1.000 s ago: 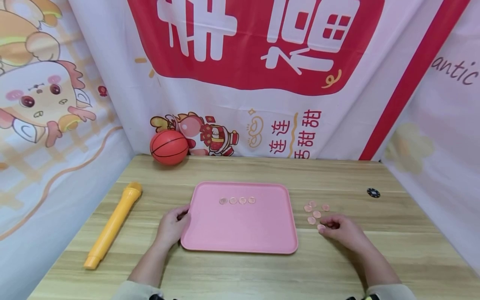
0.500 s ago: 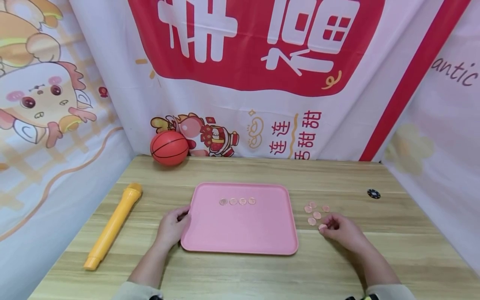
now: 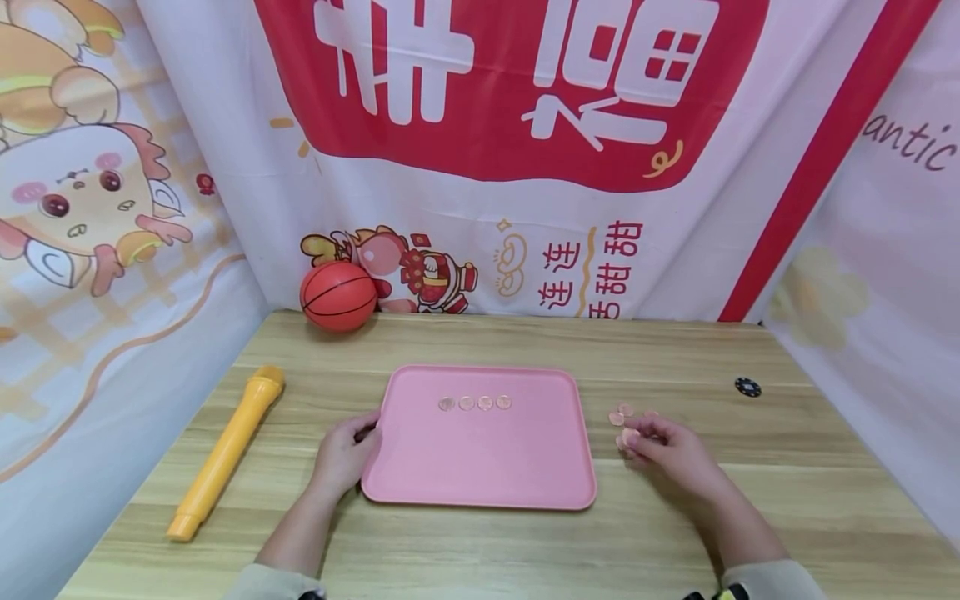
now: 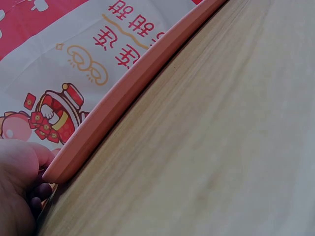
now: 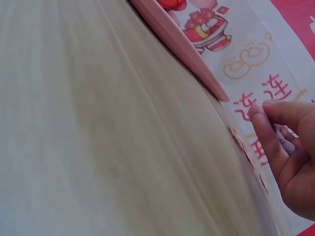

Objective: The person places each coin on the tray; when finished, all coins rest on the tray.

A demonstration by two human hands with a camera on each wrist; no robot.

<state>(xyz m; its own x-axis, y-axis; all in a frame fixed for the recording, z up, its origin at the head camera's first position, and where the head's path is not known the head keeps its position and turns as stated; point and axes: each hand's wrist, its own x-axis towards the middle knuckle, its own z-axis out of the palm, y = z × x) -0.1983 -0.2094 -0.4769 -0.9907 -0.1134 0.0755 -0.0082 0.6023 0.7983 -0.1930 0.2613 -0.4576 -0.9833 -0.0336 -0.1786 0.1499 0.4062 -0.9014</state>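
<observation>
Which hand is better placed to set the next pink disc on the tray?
Right. The right hand already pinches a pink disc beside the loose discs, while the left hand grips the tray's left edge.

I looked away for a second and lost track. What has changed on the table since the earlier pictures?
The right hand has moved up and left over the loose pink discs and now pinches one disc at its fingertips. The left hand still holds the pink tray, and the four discs in a row lie as before.
</observation>
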